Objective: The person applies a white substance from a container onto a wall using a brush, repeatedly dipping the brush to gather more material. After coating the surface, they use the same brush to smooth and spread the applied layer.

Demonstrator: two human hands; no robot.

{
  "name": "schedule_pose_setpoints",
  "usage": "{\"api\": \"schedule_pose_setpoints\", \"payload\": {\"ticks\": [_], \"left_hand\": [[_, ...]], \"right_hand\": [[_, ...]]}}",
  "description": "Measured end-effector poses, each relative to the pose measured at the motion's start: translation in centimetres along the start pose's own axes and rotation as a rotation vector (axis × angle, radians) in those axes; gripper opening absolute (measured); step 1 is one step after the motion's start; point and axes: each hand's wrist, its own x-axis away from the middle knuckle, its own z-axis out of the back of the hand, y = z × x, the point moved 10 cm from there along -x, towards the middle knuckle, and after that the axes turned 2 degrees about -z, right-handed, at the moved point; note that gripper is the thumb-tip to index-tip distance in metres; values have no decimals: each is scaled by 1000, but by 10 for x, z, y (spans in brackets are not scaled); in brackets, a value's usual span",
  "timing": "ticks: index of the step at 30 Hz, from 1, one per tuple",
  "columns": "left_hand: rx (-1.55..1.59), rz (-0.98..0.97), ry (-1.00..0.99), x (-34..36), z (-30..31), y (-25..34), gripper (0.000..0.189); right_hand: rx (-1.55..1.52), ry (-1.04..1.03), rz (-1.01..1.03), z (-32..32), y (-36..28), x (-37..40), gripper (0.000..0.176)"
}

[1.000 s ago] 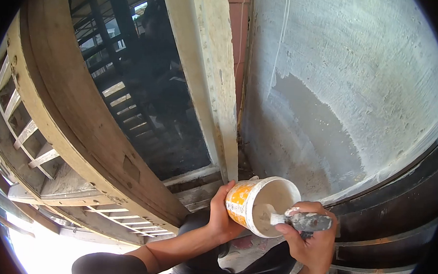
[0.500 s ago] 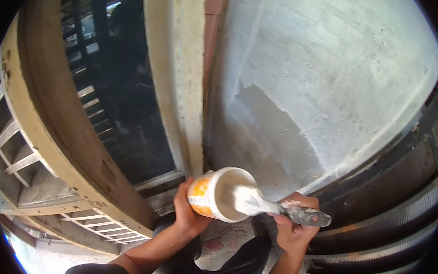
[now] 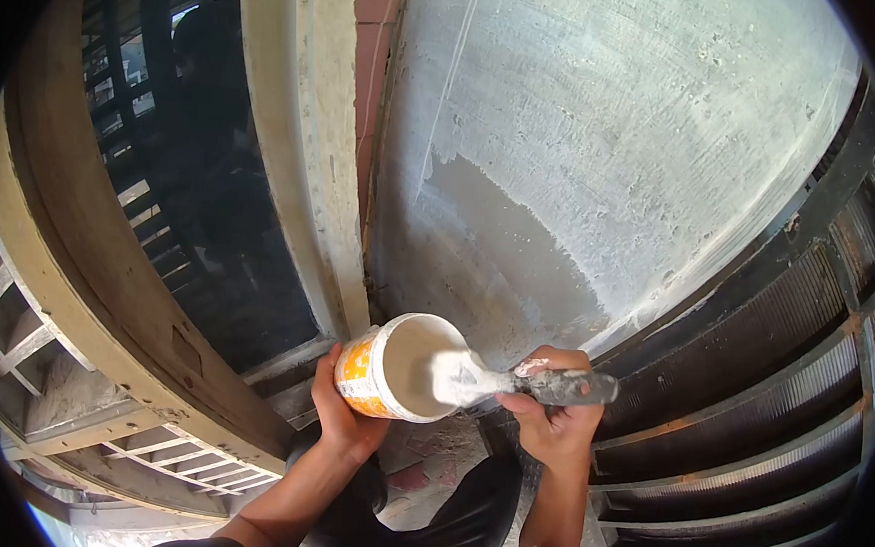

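Note:
My left hand (image 3: 346, 423) is closed around the side of a small white tub (image 3: 363, 374) with an orange label, tilted with its mouth to the right. In my right hand (image 3: 556, 429) is a putty knife (image 3: 576, 387), gripped by its dark, white-smeared handle. Its blade end, thickly coated in a white paste (image 3: 454, 377), reaches into the mouth of the tub. How much paste lies deeper in the tub cannot be made out. Beyond both hands stands a pale wall (image 3: 616, 134) with a darker grey patch (image 3: 515, 240) low on it.
On the left is a dark glass pane (image 3: 204, 159) in a cream frame (image 3: 314, 166). Black metal bars with ribbed panels (image 3: 743, 362) run along the right. White grating (image 3: 196, 454) shows at lower left. My knees (image 3: 458, 510) are below the tub.
Wall, window, hands and tub all sit farther left in view, so my head has turned somewhat right. Both grips are the same, and the knife's blade is still in the tub's mouth.

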Motion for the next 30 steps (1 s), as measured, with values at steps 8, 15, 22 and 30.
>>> {"api": "schedule_pose_setpoints", "payload": {"ticks": [8, 15, 22, 30], "left_hand": [[6, -1, -22, -1, 2, 3, 63], [-22, -16, -2, 2, 1, 6, 63], [27, -52, 19, -2, 1, 16, 63], [121, -159, -7, -6, 3, 45, 66]], "right_hand": [[-136, 68, -50, 5, 8, 2, 42], [-189, 30, -193, 8, 28, 14, 39], [-360, 423, -67, 37, 32, 18, 37], [-267, 701, -96, 4, 76, 21, 26]]}}
